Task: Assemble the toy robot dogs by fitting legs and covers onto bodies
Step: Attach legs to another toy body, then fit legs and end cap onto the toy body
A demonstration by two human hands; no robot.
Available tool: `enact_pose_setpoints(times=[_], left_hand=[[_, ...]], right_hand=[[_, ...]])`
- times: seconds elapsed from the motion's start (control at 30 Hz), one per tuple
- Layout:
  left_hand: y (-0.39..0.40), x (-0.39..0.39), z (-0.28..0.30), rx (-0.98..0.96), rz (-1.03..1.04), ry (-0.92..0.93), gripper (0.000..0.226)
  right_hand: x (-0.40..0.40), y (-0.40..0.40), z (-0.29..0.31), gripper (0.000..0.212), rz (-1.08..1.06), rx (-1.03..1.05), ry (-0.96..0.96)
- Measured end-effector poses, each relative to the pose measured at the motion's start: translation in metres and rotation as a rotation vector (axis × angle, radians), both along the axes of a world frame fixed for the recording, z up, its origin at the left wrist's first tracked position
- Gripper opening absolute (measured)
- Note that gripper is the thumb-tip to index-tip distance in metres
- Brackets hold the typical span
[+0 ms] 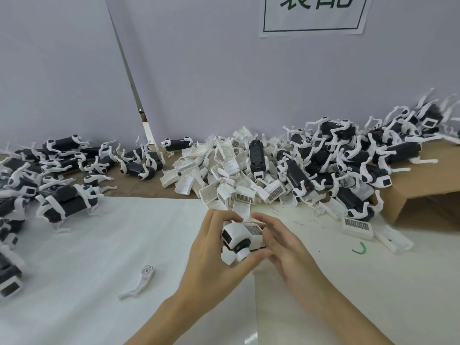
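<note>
The left hand [211,247] and right hand [281,242] are both gripping one toy dog body [242,239] above the white tabletop [99,245]; uneven pressing is risking a crooked, unlatched white cover [252,230].

Toy dog [242,239] glossy plastic; cardboard [423,195] matt.

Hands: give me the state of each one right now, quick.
Left hand: closed, gripping the toy robot dog at its front end.
Right hand: closed, fingers curled over the same toy's rear.
</note>
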State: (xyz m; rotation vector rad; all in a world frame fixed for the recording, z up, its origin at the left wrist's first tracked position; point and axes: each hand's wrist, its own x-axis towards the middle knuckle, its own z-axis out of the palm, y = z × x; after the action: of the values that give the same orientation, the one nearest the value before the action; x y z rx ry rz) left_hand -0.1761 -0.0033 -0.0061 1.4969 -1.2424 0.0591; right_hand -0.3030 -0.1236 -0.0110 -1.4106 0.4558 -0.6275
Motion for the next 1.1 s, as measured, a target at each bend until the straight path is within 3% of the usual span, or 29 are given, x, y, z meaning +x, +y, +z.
enact_pose_setpoints(times=[0.13, 0.2, 0.33, 0.47, 0.6, 0.67, 0.77, 0.83, 0.9, 1.0, 1.1], left_hand=[[-0.002, 0.005, 0.008, -0.01, -0.017, 0.384, 0.022], [-0.005, 0.012, 0.01, 0.03, -0.023, 0.595, 0.018], [-0.005, 0.019, 0.008, 0.189, -0.059, 0.742, 0.061], [-0.008, 0.031, -0.001, 0.361, -0.133, 0.693, 0.064], [-0.017, 0.036, -0.003, 0.304, -0.228, 0.78, 0.064], [-0.026, 0.038, -0.002, 0.216, -0.179, 0.824, 0.06], [-0.017, 0.036, -0.011, 0.207, -0.247, 0.737, 0.057], [-0.018, 0.033, -0.013, 0.254, -0.272, 0.681, 0.055], [-0.017, 0.026, -0.01, 0.288, -0.27, 0.655, 0.051], [-0.017, 0.022, -0.007, 0.316, -0.204, 0.493, 0.033], [-0.017, 0.023, -0.005, 0.316, -0.06, 0.284, 0.019]], right_hand=[[-0.004, -0.003, 0.005, 0.039, 0.01, -0.007, -0.016], [-0.005, -0.003, 0.007, 0.041, -0.009, -0.134, 0.023], [-0.006, -0.001, 0.005, 0.041, -0.042, -0.391, 0.154], [-0.016, -0.002, 0.009, 0.039, -0.018, -0.527, 0.238], [-0.023, -0.03, 0.032, 0.052, -0.004, -0.369, 0.169], [-0.03, -0.063, 0.061, 0.057, -0.036, -0.064, -0.06], [-0.057, -0.124, 0.118, 0.038, -0.193, 0.39, -0.622], [-0.076, -0.159, 0.143, 0.069, -0.279, 0.596, -0.871], [-0.082, -0.176, 0.149, 0.087, -0.27, 0.631, -0.811], [-0.058, -0.157, 0.116, 0.066, -0.165, 0.439, -0.451], [-0.016, -0.114, 0.066, 0.048, -0.035, 0.453, -0.291]])
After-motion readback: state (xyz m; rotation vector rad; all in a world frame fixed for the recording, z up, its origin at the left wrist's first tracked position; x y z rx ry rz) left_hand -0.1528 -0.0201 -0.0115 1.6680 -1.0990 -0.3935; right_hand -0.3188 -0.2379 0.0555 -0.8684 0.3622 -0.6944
